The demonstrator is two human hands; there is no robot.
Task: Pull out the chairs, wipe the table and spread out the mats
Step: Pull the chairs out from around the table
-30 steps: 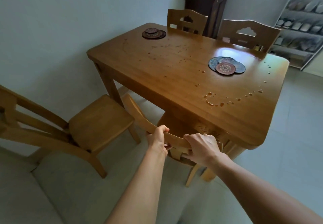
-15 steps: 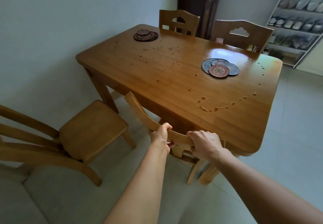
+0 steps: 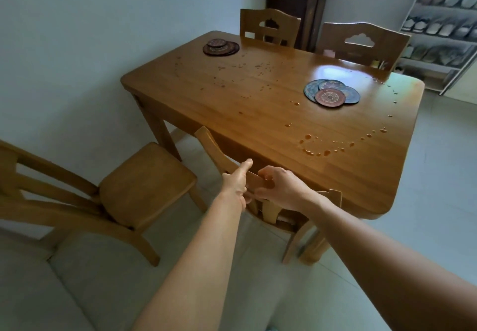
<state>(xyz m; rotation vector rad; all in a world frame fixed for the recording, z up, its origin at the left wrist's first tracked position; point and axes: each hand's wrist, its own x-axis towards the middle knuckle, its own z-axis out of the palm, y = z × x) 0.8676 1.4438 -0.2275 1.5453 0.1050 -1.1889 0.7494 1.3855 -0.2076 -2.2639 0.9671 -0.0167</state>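
near chair (image 3: 219,157) tucked under tabletop (image 3: 258,103) near edge | left hand (image 3: 236,183) and right hand (image 3: 281,188) both grip its top rail | blue mats (image 3: 331,91) right side; brown mats (image 3: 220,47) far-left corner | water drops (image 3: 317,151) near-right | second chair (image 3: 144,183) pulled out left

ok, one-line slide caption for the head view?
Both hands, left and right, grip tucked-in chair's backrest at droplet-spattered table.

The wooden bench (image 3: 232,103) is wet with scattered drops. Dark mats (image 3: 221,47) are stacked at its far left corner, blue and red mats (image 3: 331,95) overlap near the right. One chair (image 3: 211,147) sits tucked under the near edge, another (image 3: 144,183) stands pulled out on the left, two more (image 3: 268,25) at the far side.
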